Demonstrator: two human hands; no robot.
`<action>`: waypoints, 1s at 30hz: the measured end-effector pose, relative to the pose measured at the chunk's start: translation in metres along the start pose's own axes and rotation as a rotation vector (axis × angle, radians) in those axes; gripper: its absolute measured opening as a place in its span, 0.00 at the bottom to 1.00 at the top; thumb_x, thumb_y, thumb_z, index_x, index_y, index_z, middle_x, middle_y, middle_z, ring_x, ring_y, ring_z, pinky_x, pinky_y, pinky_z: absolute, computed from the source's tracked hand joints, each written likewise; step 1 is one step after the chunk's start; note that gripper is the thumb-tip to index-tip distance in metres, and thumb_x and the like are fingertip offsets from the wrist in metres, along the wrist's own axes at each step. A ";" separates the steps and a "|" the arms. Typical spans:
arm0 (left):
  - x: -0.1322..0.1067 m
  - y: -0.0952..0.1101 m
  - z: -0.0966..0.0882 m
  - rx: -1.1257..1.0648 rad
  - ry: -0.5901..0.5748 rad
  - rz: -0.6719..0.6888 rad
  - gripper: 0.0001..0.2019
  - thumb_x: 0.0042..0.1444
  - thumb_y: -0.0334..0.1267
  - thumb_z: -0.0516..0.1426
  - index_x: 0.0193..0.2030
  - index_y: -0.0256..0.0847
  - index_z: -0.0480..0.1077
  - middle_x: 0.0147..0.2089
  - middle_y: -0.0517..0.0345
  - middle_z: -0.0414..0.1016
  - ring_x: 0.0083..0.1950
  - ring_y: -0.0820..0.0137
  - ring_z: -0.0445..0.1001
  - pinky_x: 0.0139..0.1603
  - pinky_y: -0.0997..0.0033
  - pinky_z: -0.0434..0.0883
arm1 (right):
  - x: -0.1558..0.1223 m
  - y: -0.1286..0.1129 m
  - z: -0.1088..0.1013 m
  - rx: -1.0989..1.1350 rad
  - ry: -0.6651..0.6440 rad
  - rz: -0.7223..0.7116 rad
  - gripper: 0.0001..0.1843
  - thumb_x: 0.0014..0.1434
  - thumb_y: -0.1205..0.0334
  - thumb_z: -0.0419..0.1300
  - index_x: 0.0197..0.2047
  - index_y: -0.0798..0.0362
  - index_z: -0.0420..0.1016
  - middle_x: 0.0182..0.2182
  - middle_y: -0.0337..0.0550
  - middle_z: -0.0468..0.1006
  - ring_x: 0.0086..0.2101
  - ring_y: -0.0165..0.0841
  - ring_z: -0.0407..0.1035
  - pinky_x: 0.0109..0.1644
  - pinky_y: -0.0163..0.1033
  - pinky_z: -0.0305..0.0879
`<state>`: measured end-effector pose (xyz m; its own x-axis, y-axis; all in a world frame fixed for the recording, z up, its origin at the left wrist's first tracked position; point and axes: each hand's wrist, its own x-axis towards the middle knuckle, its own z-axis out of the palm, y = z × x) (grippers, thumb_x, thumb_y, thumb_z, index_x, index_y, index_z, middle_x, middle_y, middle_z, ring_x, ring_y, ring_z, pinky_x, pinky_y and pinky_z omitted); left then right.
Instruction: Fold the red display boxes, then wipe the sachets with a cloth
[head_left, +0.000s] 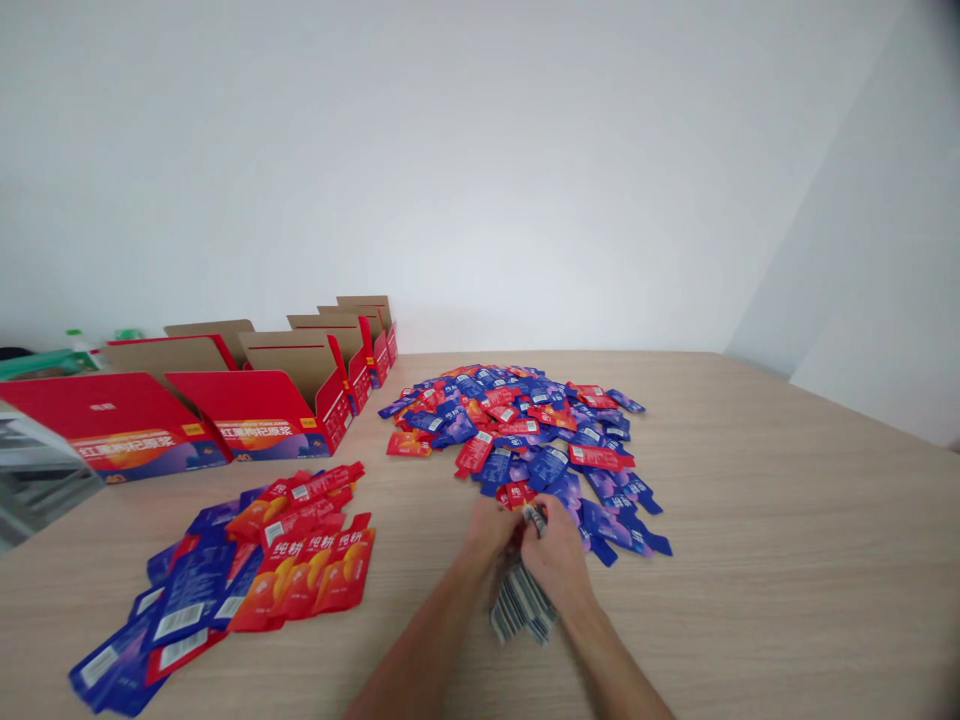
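Both my hands meet at the near edge of a big heap of red and blue sachets (525, 420) on the wooden table (787, 560). My left hand (489, 530) and my right hand (556, 555) are closed together on a stack of sachets (521, 605), which hangs down between my wrists and shows its grey striped edges. The fingertips pinch the top of the stack right beside the heap's nearest blue sachets.
A fanned row of red and blue sachets (247, 575) lies at the near left. Several open red cartons (262, 410) with brown flaps stand along the far left. A grey object (30, 470) sits at the left edge. White walls rise behind.
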<state>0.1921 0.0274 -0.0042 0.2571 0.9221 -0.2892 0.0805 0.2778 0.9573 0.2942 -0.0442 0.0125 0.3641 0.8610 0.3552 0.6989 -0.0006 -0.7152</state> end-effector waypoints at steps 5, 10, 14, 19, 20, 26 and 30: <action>-0.022 -0.004 -0.025 -0.203 0.069 0.013 0.08 0.41 0.33 0.62 0.20 0.39 0.66 0.16 0.63 0.66 0.19 0.73 0.64 0.22 0.74 0.61 | -0.006 -0.019 -0.004 0.111 -0.034 -0.034 0.16 0.54 0.68 0.54 0.48 0.54 0.69 0.41 0.50 0.77 0.42 0.41 0.73 0.49 0.45 0.69; -0.056 -0.003 -0.061 -0.431 0.027 0.099 0.06 0.42 0.29 0.59 0.26 0.38 0.65 0.26 0.60 0.72 0.26 0.74 0.69 0.30 0.74 0.67 | -0.012 -0.036 -0.008 0.243 -0.104 -0.196 0.10 0.56 0.69 0.56 0.41 0.51 0.73 0.42 0.46 0.78 0.45 0.39 0.72 0.51 0.45 0.68; -0.081 0.009 -0.078 -0.649 -0.157 0.141 0.23 0.39 0.22 0.58 0.45 0.38 0.71 0.45 0.50 0.78 0.42 0.64 0.77 0.44 0.65 0.72 | -0.015 -0.038 -0.007 0.290 -0.127 -0.292 0.11 0.58 0.68 0.57 0.43 0.50 0.75 0.47 0.47 0.77 0.49 0.40 0.71 0.57 0.47 0.66; -0.093 0.016 -0.079 -0.737 -0.303 0.196 0.38 0.43 0.20 0.57 0.63 0.47 0.64 0.58 0.50 0.73 0.53 0.61 0.74 0.53 0.62 0.70 | -0.024 -0.045 -0.004 0.273 -0.127 -0.425 0.13 0.62 0.67 0.56 0.49 0.48 0.75 0.52 0.50 0.73 0.54 0.41 0.67 0.59 0.50 0.65; -0.093 0.015 -0.079 -0.742 -0.311 0.208 0.40 0.42 0.19 0.57 0.64 0.48 0.62 0.59 0.51 0.73 0.54 0.61 0.74 0.52 0.63 0.70 | -0.027 -0.048 -0.002 0.266 -0.163 -0.466 0.13 0.62 0.67 0.56 0.49 0.48 0.75 0.53 0.49 0.72 0.54 0.41 0.67 0.59 0.50 0.66; -0.091 0.013 -0.088 -0.721 -0.389 0.215 0.50 0.33 0.16 0.51 0.67 0.52 0.58 0.63 0.55 0.70 0.55 0.61 0.72 0.43 0.72 0.71 | -0.037 -0.054 0.014 0.233 -0.299 -0.569 0.16 0.60 0.72 0.59 0.48 0.47 0.76 0.52 0.46 0.73 0.54 0.38 0.67 0.59 0.47 0.67; -0.089 0.012 -0.091 -0.713 -0.442 0.238 0.50 0.30 0.16 0.50 0.66 0.50 0.62 0.63 0.56 0.70 0.56 0.62 0.71 0.42 0.75 0.69 | -0.029 -0.043 0.024 0.197 -0.145 -0.531 0.15 0.61 0.70 0.59 0.49 0.45 0.76 0.52 0.47 0.72 0.53 0.39 0.67 0.57 0.50 0.68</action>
<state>0.0826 -0.0270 0.0332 0.5524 0.8292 0.0851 -0.6069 0.3301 0.7230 0.2382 -0.0569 0.0185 -0.1028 0.7781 0.6197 0.6297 0.5332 -0.5650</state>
